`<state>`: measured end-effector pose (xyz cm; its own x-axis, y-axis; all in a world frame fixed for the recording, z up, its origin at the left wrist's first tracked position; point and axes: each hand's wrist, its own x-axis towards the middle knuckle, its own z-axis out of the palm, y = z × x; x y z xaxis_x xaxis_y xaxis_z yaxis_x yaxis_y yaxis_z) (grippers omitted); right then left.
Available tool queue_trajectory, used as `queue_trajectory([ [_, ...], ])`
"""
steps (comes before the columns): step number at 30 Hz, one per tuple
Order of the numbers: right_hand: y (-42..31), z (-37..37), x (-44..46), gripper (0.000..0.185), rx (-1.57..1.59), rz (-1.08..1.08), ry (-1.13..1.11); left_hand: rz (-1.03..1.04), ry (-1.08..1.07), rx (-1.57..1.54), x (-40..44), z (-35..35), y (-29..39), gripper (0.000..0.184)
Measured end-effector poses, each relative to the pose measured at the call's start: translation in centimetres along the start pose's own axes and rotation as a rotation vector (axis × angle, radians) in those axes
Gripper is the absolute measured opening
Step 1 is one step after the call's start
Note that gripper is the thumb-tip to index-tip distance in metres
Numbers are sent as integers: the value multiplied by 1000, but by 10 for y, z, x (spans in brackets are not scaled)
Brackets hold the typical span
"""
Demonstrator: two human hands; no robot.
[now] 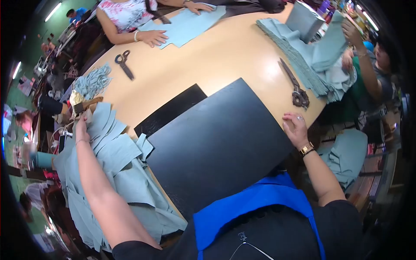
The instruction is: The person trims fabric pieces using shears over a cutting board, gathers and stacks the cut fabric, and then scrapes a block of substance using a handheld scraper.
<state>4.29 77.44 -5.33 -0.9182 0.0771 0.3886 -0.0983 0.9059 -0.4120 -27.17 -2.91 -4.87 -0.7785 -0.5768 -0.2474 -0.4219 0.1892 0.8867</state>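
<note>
My left hand [82,126] is at the left edge, beside light green cloth pieces [125,149] and just below a brown-handled tool [89,104]. Its fingers are together; what they hold is too small to make out. My right hand [295,129] is over the right table edge, fingers loosely curled and apart, holding nothing. It is nearest to the dark scissors [294,86]. Between my hands lies a large black board [216,143], overlapping a smaller black board [173,108]. A small folded cloth piece [144,146] touches the large board's left edge.
Across the table [208,65], a person's hands [154,38] rest on green cloth [190,26]. Another person at the right handles cloth [320,52] beside a grey box [304,21]. More scissors [125,65] and cloth strips [93,81] lie at the left.
</note>
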Motion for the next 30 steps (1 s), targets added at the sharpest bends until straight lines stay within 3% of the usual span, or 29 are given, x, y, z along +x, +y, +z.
queue_trajectory([
  [4, 0, -3, -1, 14, 31, -10, 13, -17, -134, -236, -21, 8, 13, 25],
  [8, 1, -3, -2, 14, 46, -34, 29, 144, -256, -584, -95, 56, 10, 23],
  [11, 3, -2, -3, 14, 50, -51, 32, 158, -192, -648, -131, 91, -4, 17],
  [12, 3, -3, -3, 14, 51, -56, 38, 205, -284, -665, -155, 98, -4, 15],
  [20, 17, -25, -20, 19, -39, -32, 123, 264, -291, -854, -294, 171, -10, 15],
  [22, 60, -64, -41, 22, -138, 174, 199, 202, -281, -935, -320, 191, -23, 17],
  [23, 56, -100, -50, 22, -264, 140, 318, 191, -341, -927, -333, 199, -30, 18],
  [24, 114, -121, -84, 29, -473, 209, 398, 180, -416, -913, -343, 204, -37, 19],
  [26, 196, -172, -164, 57, -854, 711, 606, 297, -312, -865, -368, 218, -33, 19],
  [28, 217, -227, -233, 89, -977, 1253, 759, 364, -373, -703, -388, 222, -36, 17],
  [30, 246, -256, -310, 107, -250, 1349, 898, 368, -496, -745, -397, 232, -43, 24],
])
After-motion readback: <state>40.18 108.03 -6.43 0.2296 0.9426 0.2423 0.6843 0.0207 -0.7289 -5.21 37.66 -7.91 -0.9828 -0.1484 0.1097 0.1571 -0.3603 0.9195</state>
